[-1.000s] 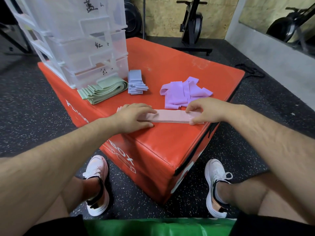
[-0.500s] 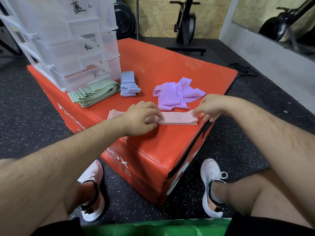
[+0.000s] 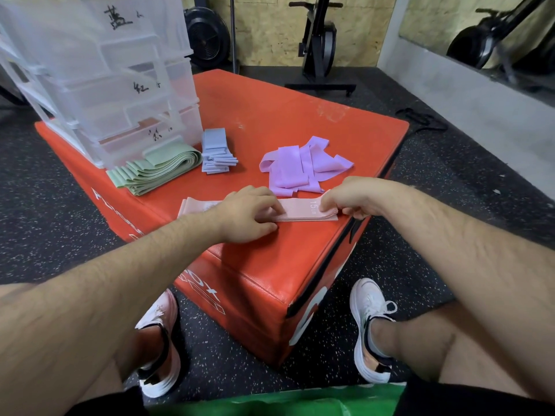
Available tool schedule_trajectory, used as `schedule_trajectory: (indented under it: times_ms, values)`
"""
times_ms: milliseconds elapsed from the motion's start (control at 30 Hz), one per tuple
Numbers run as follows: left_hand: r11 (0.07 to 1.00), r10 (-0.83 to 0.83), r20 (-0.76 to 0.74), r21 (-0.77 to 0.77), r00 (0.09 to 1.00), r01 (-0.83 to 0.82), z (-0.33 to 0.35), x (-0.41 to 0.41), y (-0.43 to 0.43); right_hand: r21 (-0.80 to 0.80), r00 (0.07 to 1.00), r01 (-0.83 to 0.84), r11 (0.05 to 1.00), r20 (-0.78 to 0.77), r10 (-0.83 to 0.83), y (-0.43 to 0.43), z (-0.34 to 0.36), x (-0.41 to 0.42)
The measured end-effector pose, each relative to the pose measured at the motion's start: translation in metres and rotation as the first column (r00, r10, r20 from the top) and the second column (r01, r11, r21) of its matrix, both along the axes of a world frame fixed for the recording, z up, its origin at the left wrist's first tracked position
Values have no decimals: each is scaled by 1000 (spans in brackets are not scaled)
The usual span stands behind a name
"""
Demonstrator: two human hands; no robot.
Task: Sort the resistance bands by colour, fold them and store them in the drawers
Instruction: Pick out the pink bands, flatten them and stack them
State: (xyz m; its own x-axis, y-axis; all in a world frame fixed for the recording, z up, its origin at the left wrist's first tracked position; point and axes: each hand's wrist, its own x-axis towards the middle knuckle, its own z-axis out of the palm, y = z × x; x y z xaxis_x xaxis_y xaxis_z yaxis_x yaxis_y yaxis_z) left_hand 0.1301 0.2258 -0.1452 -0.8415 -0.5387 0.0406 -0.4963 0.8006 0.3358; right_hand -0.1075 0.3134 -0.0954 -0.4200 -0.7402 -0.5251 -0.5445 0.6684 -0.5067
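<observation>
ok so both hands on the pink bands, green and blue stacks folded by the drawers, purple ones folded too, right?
No: head view shows the purple bands in a loose, unfolded heap. Rest holds: left hand and right hand on the pink bands, green stack and blue stack folded by the drawers.

The left hand [image 3: 249, 216] hides part of the pink bands [image 3: 303, 209].
</observation>
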Motion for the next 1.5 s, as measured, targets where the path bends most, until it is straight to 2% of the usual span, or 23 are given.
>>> schedule_trajectory:
  times_ms: [467,700,900,1067,1233,1400,1500]
  values:
    - [999,29,21,45,999,-30,5,-1,3,-94,997,-21,995,74,28,-1,4,2]
    - [997,-29,8,78,1000,29,1,-9,9,-92,982,-46,995,178,62,0,37,-17]
    - [992,-78,34,101,996,74,11,-16,17,-80,940,-70,994,329,93,1,52,-15]
    - [997,6,150,-79,989,6,33,18,3,-147,911,-111,983,379,159,-19,60,18]
    - [977,147,172,-179,974,-116,39,61,-11,-173,926,-172,970,309,219,-42,57,60]
    - [989,145,81,-51,986,-141,30,91,-17,-166,919,-194,967,313,238,-58,51,101]
    - [978,204,11,43,979,-204,28,95,-20,-168,923,-218,961,283,259,-68,45,120]
